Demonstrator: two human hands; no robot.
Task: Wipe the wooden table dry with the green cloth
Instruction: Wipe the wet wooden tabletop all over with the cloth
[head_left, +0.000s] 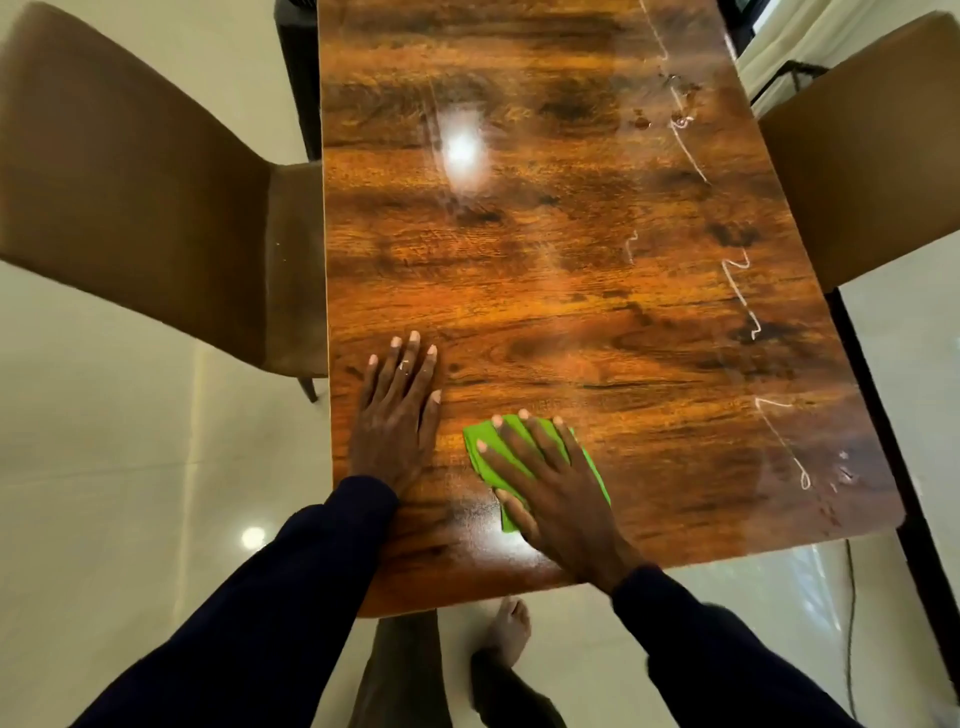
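Flat and spread, the right hand (550, 483) presses palm-down on the green cloth (589, 460), with all fingers extended rather than curled, so it pins the cloth against the surface instead of gripping it. The cloth lies folded or bunched under that palm, and its bright edges show beyond the fingertips, along the right side of the hand and below the thumb. It sits near the front edge of the wooden table (571, 270), a little right of the middle of that edge.

Just beside it, the left hand (397, 410) rests open and flat on the bare wood, fingers together and pointing away from the person, holding nothing. A ring shows on 1 finger. Both arms wear dark sleeves (291, 597).

Farther out, the glossy tabletop carries a bright reflection of a lamp (462, 150) toward the far end. Thin pale streaks of water (740, 301) run down the right side of the table, and a few droplets (678, 117) sit near the far right corner.

Beyond the table, 2 brown padded chairs flank it: 1 at the left (135, 208), its seat touching the table edge, and 1 at the right (862, 166). Below the near edge, a bare foot (511, 631) stands on the pale tiled floor (130, 467).
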